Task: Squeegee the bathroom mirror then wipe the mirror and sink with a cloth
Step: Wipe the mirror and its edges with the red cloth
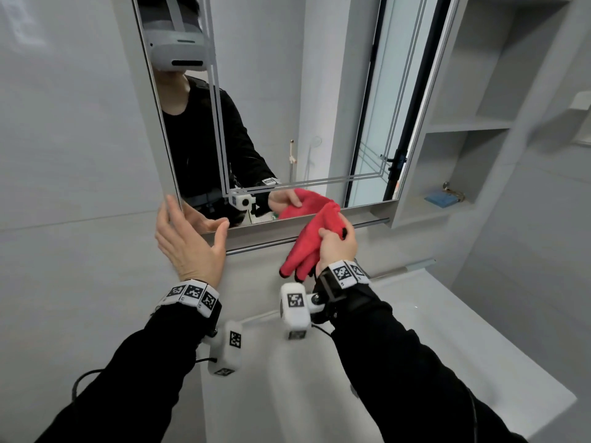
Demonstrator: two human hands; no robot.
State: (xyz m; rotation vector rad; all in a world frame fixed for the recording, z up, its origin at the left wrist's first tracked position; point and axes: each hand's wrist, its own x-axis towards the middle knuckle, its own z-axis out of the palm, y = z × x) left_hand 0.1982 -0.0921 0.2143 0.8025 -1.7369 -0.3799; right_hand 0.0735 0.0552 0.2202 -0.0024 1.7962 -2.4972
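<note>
The bathroom mirror [287, 91] fills the upper middle, tilted in this wide view, with my reflection in it. My left hand [188, 241] is open, fingers spread, at the mirror's lower left corner, fingertips at its edge. My right hand [337, 247] is closed around a bunched red cloth [311, 241], held just in front of the mirror's bottom edge; the cloth's top touches or nearly touches the glass and its tail hangs down. The white sink counter [447, 340] lies below my arms. No squeegee is in view.
A chrome rail [367, 226] runs under the mirror. Open grey shelves [463, 129] stand to the right, with a blue object [440, 198] on the lowest one. Grey tiled wall [64, 155] is to the left. Tracker boxes hang from both wrists.
</note>
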